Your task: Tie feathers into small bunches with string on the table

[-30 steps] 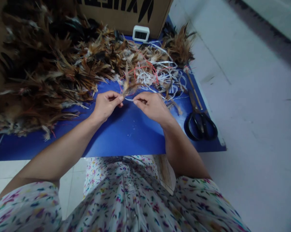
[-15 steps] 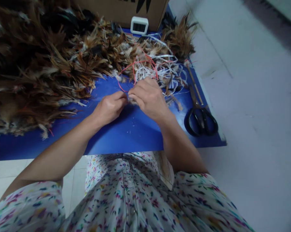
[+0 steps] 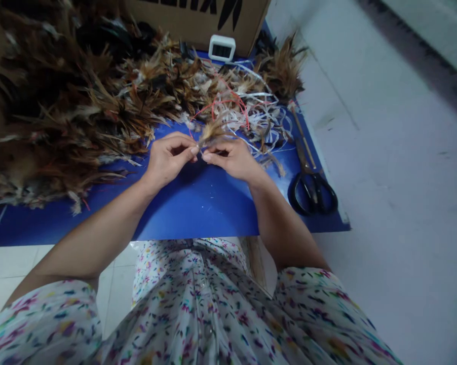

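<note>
A small bunch of light brown feathers (image 3: 213, 128) stands up at the meeting fingertips of my two hands. My left hand (image 3: 165, 158) is closed in a pinch at the bunch's base, where a thin red string (image 3: 191, 129) runs down to the fingers. From the other side my right hand (image 3: 232, 158) pinches as well, thumb and forefinger together at the same base. Which fingers hold string and which hold quills is too small to tell. Just behind lies a tangle of white ribbon (image 3: 259, 114) with red string in it.
A large heap of brown feathers (image 3: 99, 106) covers the left and back of the blue table (image 3: 201, 213). Black-handled scissors (image 3: 314, 192) and a thin stick (image 3: 303, 134) lie at the right edge. A white digital timer (image 3: 221, 48) stands before a cardboard box (image 3: 198, 23).
The feather bunch, mostly covered by my right hand before, now shows above the fingertips. Both hands have turned, bringing thumbs and forefingers into view. The whole view has shifted slightly.
</note>
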`<control>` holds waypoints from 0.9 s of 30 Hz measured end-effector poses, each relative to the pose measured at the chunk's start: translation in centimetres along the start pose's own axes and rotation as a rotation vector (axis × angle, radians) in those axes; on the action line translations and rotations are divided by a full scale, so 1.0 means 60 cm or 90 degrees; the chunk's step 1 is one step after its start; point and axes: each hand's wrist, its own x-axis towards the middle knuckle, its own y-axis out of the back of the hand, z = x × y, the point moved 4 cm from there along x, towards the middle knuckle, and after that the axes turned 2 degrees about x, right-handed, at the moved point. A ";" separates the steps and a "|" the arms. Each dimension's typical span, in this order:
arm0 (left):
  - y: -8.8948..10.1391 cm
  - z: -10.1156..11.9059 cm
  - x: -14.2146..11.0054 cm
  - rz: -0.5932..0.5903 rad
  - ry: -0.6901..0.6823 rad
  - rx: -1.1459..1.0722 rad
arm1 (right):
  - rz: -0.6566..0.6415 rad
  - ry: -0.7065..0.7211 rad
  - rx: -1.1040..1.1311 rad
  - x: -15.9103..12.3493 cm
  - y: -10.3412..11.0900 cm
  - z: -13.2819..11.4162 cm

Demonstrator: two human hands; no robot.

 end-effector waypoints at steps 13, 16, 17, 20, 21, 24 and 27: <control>-0.006 -0.005 -0.003 -0.039 -0.083 0.216 | 0.064 0.180 -0.240 -0.018 -0.014 -0.043; -0.013 -0.011 -0.005 -0.116 -0.109 0.217 | 0.070 0.200 -0.300 -0.019 -0.010 -0.045; -0.015 -0.011 -0.006 -0.140 -0.119 0.220 | 0.068 0.195 -0.304 -0.018 -0.006 -0.045; -0.019 -0.006 -0.009 -0.207 -0.164 0.218 | 0.053 0.168 -0.245 -0.013 0.007 -0.041; -0.021 -0.002 -0.010 -0.223 -0.182 0.208 | 0.039 0.151 -0.203 -0.011 0.011 -0.038; -0.021 0.007 -0.010 -0.221 -0.183 0.165 | -0.013 0.044 -0.044 -0.006 0.015 -0.018; -0.016 0.006 -0.005 -0.147 -0.129 0.106 | -0.024 -0.060 0.087 -0.003 0.009 0.002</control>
